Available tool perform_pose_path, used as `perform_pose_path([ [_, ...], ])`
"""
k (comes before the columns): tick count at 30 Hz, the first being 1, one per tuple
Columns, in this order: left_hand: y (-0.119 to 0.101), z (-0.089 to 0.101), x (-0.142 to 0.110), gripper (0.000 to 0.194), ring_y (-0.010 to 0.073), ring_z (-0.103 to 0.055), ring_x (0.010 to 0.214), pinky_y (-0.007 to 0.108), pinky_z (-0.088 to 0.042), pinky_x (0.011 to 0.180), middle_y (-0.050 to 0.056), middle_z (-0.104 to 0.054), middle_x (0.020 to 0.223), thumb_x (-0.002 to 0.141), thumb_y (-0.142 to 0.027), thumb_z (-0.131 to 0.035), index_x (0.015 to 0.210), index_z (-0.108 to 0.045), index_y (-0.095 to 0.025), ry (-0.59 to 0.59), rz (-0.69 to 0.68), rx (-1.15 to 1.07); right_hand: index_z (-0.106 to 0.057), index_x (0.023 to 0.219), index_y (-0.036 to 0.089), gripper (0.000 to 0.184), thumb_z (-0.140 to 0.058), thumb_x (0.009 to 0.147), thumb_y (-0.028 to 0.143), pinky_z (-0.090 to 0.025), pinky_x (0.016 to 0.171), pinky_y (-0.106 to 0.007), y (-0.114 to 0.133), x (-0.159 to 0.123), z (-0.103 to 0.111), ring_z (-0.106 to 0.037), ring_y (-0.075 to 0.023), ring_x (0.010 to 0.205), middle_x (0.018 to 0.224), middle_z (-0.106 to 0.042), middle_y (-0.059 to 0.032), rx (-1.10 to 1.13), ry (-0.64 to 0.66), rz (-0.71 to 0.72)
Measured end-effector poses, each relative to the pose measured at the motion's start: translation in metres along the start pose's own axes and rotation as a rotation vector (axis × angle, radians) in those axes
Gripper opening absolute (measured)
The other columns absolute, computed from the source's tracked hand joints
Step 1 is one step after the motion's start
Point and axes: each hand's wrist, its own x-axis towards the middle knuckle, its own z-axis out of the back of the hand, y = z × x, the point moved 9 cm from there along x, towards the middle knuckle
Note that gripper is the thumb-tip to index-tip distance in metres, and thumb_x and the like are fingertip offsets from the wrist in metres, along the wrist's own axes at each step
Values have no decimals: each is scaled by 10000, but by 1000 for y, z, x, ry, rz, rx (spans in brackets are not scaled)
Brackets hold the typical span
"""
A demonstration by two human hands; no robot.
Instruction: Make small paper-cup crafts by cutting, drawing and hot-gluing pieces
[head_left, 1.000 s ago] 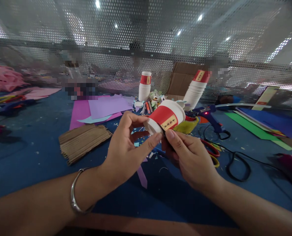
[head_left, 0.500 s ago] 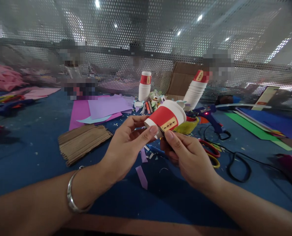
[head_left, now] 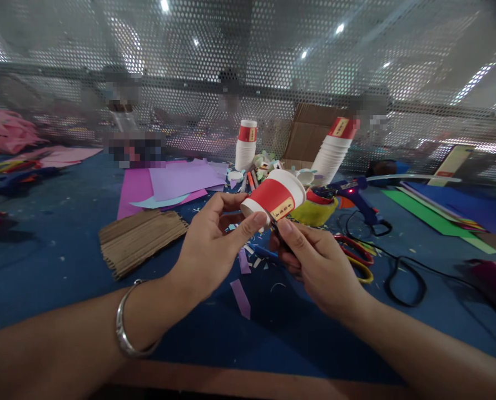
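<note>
A red and white paper cup (head_left: 273,194) is tilted in front of me, mouth up and to the right, its cream label on the right side. My left hand (head_left: 214,244) holds it near the base, thumb below and fingers behind. Against the cup's lower edge, my right hand (head_left: 315,255) is closed, thumb pressed on a thin dark tool (head_left: 274,223) whose kind I cannot make out. The lower fingers of this hand are curled and partly hidden. Beneath the hands lie a blue object (head_left: 263,251) and purple paper strips (head_left: 241,299).
Behind stand two cup stacks (head_left: 245,155) (head_left: 332,158). A glue gun (head_left: 358,200) with a black cord lies right, near red and yellow scissors handles (head_left: 362,272) and a yellow item (head_left: 317,213). Corrugated cardboard (head_left: 142,241) and purple paper (head_left: 181,180) lie left, coloured sheets (head_left: 435,216) right.
The cup has shifted slightly left and its mouth has turned a little more upward. Both hands keep their grip, and the dark tool stays at the cup's lower edge.
</note>
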Motion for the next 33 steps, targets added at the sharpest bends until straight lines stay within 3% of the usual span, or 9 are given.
perform_pose_path([
  [5,-2,-1,0,430,214,-679,989,318,-547,774,95,-707,1100,784,-398,-799,1078,-587,-167,14,-35,68,-583,704,178,525,-551,889,668,-153,382,-219,-2,2,1,-262,-56,434,516,-354,65,-4,-12,11],
  [16,-13,-4,-6,376,188,-668,956,300,-565,785,78,-702,1033,800,-346,-789,1059,-591,-157,5,-107,82,-555,673,190,515,-535,912,646,-182,388,-229,4,-1,0,-291,-61,437,516,-369,59,-48,-4,49],
  [26,-14,-4,-6,358,198,-670,949,308,-558,771,75,-704,1013,805,-361,-783,1040,-588,-174,14,-122,121,-543,655,193,524,-539,907,654,-175,380,-235,7,-2,0,-276,-58,429,505,-362,62,-52,-6,51],
  [33,-9,-5,-2,364,202,-684,940,316,-550,761,69,-718,1040,802,-389,-789,1049,-611,-188,89,-69,64,-557,671,185,525,-540,908,652,-172,386,-226,6,-2,2,-281,-52,435,516,-366,61,-44,-4,42],
])
